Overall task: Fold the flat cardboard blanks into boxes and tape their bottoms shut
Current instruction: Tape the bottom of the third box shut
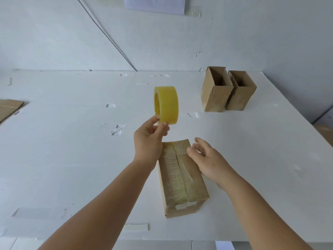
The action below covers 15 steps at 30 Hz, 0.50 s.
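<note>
A cardboard box (180, 179) stands on the white table (72, 159) with its taped bottom facing up; clear tape runs along the centre seam. My left hand (149, 139) pinches a yellow tape roll (167, 105) by its lower rim and holds it upright above the table, just beyond the box. My right hand (207, 157) hovers with relaxed, spread fingers over the box's far right edge; I cannot tell whether it touches the box.
Two folded boxes (216, 89) (240, 90) stand open-side up at the back right. Flat cardboard blanks (9, 107) lie at the left edge. Scraps of tape (137, 227) stick to the table. A wall rises behind the table.
</note>
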Available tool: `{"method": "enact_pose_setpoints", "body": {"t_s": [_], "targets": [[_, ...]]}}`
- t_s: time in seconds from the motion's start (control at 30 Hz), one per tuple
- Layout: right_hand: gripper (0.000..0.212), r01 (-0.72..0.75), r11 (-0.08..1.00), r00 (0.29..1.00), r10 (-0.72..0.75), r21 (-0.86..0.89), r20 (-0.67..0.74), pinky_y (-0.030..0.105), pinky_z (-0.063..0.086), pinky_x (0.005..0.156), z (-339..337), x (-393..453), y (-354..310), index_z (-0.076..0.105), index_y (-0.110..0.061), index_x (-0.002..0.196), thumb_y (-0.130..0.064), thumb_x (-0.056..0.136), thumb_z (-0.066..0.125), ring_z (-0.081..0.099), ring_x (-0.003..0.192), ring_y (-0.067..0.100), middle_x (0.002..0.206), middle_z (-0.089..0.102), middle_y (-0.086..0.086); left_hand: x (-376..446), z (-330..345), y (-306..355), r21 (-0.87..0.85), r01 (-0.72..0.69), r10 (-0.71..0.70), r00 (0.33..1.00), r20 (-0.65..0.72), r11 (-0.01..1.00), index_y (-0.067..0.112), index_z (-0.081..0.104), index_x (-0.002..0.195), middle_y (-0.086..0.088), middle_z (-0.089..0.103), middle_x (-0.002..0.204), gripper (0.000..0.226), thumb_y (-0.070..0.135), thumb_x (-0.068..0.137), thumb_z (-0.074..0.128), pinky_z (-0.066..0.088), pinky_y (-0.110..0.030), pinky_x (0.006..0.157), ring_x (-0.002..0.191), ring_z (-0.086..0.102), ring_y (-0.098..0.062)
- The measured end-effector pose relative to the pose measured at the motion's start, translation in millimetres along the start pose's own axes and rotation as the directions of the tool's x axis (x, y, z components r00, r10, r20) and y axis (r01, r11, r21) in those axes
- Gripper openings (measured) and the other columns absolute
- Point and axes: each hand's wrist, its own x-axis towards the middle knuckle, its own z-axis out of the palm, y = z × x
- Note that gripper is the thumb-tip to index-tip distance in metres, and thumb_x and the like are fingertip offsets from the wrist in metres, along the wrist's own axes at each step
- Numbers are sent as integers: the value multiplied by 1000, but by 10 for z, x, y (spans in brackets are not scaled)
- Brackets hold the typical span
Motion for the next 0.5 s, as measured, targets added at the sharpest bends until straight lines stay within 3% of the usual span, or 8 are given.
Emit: {"method": "enact_pose_setpoints", "body": {"t_s": [0.07,0.13,0.2,0.33,0.43,0.5], "targets": [[54,13,991,998,-21,131,57,32,34,110,48,-84,22,26,-36,147,-46,96,41,41,131,5,147,39,-14,-145,-49,-20,-44,47,-48,999,-18,998,26,71,101,3,67,72,15,18,90,64,48,-22,77,70,62,-3],[37,9,979,991,-35,203,125,31,45,101,116,-133,23,39,-47,135,-38,100,39,56,115,3,129,58,-16,-260,-52,-50,-65,87,-87,996,-8,994,26,72,103,1,69,77,16,20,90,64,46,-23,74,72,62,-3],[33,20,979,991,-47,205,126,29,50,93,146,-104,-5,41,-55,124,-32,101,38,61,104,3,113,64,-18,-271,-11,-63,-37,91,-91,996,-4,995,25,72,103,5,68,76,16,21,90,64,44,-20,70,71,61,0],[36,30,961,998,-47,276,52,34,53,90,126,111,-108,44,-52,129,-29,101,38,64,103,8,112,65,-15,-1,92,30,11,59,-60,997,39,998,26,72,101,10,67,70,15,19,89,64,42,-20,68,72,62,3],[31,40,956,999,-47,292,16,38,54,88,151,259,-228,50,-52,118,-29,101,37,63,100,14,100,64,-15,239,147,123,81,11,-18,997,79,997,22,72,105,7,66,70,17,18,89,65,43,-18,67,65,60,2],[36,28,953,999,-33,301,12,30,51,87,146,316,-278,42,-39,136,-32,100,40,59,105,8,112,59,-18,349,136,195,116,-19,6,994,110,993,18,71,109,4,67,72,21,18,89,66,44,-17,76,73,62,-2]]}}
